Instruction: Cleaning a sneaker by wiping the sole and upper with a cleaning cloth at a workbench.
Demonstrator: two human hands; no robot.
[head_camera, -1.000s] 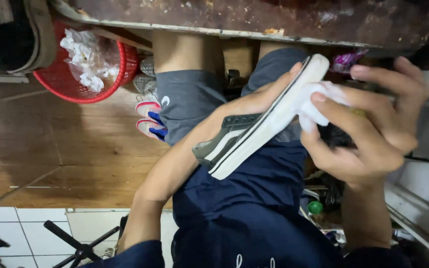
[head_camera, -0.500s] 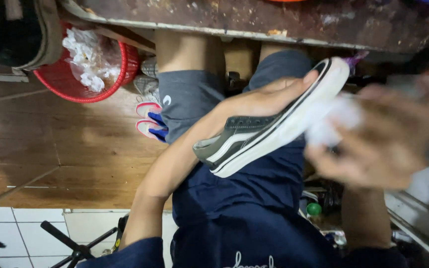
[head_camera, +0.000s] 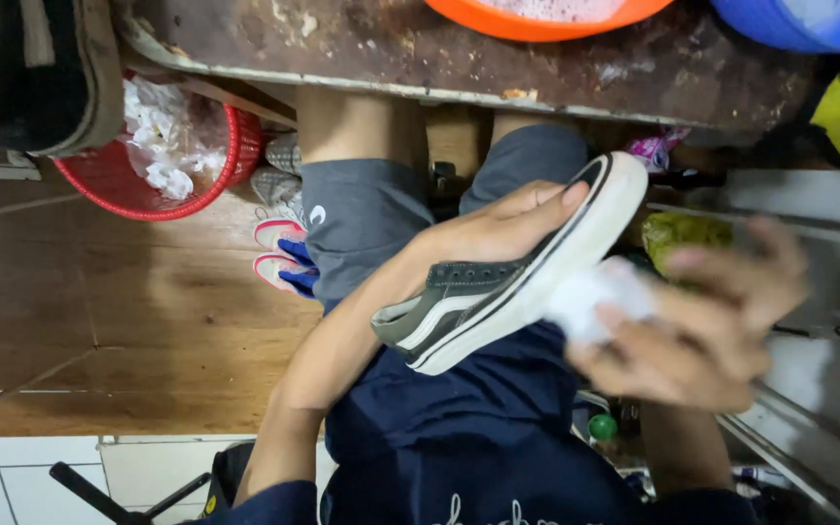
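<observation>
grey sneaker [head_camera: 498, 292] with white stripe and thick white sole, tilted over the lap, toe up-right, left hand [head_camera: 498, 228] gripping its upper, right hand [head_camera: 702, 331] motion-blurred, clutching white cloth [head_camera: 600, 297] against the sole, cloth edges hard to make out

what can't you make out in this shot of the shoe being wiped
Head view only:
- Right hand: motion-blurred, so its grip on the white wad is unclear.
- Shoe: its opening is covered by the left hand.
- Orange basin and blue tub: cut off by the top edge.
- Red basket: partly hidden under the bench.
</observation>
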